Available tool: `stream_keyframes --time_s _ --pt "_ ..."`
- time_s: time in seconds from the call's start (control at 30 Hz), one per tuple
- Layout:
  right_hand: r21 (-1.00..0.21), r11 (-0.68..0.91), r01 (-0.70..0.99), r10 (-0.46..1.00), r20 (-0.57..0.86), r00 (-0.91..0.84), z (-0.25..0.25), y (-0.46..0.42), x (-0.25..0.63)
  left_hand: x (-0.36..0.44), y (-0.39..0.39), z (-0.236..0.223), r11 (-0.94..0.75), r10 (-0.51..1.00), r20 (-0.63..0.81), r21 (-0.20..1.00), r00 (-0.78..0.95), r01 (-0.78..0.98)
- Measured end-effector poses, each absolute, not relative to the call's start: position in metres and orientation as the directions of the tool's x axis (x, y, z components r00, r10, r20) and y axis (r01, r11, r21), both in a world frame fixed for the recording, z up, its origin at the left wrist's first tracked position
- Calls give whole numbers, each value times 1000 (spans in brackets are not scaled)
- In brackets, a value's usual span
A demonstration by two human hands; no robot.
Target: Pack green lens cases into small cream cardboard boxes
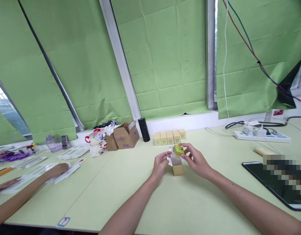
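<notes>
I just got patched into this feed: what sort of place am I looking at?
Probably a small packing or assembly workroom. Both hands hold a green item over an open little box; matching boxes line the wall, and a co-worker's hand handles trays.

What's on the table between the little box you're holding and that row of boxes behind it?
Nothing: in the head view the table is bare between the small box in the hands and the row of boxes near the wall.
</notes>
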State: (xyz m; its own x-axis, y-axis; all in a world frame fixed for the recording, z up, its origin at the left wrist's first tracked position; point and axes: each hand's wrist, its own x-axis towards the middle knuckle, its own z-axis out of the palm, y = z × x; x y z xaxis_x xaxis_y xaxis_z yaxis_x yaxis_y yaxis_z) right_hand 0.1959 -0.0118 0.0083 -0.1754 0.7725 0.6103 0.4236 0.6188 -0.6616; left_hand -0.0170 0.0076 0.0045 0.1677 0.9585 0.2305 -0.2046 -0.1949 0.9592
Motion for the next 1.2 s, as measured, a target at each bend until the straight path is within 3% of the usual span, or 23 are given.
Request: stream_keyframes --time_s 0.27,1.2 --pt "-557 611 563 764 601 -235 8 -13 200 -19 11 0 -199 954 234 962 189 -187" --pt "-454 611 649 769 537 -348 11 -30 190 -18 4 3 -210 960 232 966 154 -150"
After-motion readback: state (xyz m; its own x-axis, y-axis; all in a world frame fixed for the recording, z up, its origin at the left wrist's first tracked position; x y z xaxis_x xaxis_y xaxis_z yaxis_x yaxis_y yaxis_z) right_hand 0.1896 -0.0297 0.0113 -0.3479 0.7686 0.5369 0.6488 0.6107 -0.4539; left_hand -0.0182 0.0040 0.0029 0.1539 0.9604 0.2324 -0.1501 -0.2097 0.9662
